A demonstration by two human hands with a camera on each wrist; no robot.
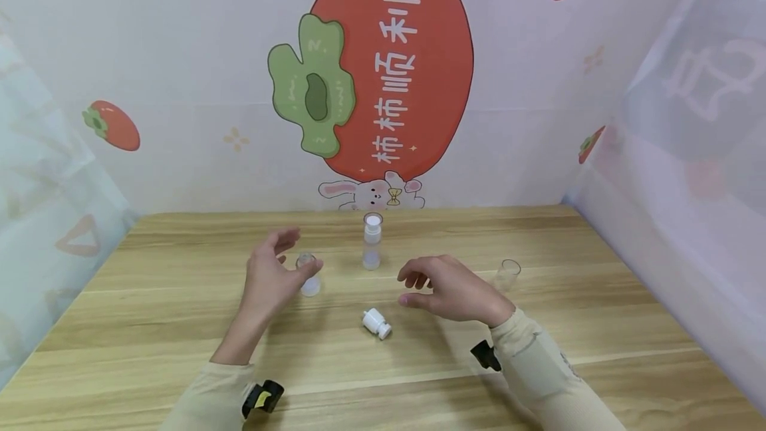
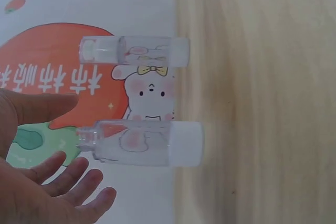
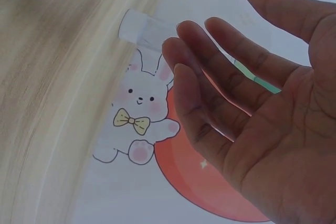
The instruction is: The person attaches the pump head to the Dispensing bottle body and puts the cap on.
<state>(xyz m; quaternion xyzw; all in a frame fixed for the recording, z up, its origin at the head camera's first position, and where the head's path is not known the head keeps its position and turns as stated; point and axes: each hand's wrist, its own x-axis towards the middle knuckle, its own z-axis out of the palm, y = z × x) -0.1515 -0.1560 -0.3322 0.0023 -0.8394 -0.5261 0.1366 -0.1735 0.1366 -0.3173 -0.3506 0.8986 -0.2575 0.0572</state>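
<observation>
A clear open-necked bottle with a white base [image 1: 310,286] stands upright on the table. My left hand [image 1: 270,279] is beside its top, thumb and fingers spread; in the left wrist view the bottle [image 2: 136,143] shows with a gap between it and the fingertips. My right hand [image 1: 451,288] hovers over the table with loosely bent fingers and nothing in them. Below and left of it, a white pump top [image 1: 376,323] lies on its side. Farther back stands a second clear bottle [image 1: 372,251], its white top fitted under a clear cover.
A clear, cup-like cover [image 1: 507,274] stands on the wooden table [image 1: 197,251] behind the right wrist, partly hidden by it. Printed cloth walls [image 1: 239,72] close off the back and both sides of the table.
</observation>
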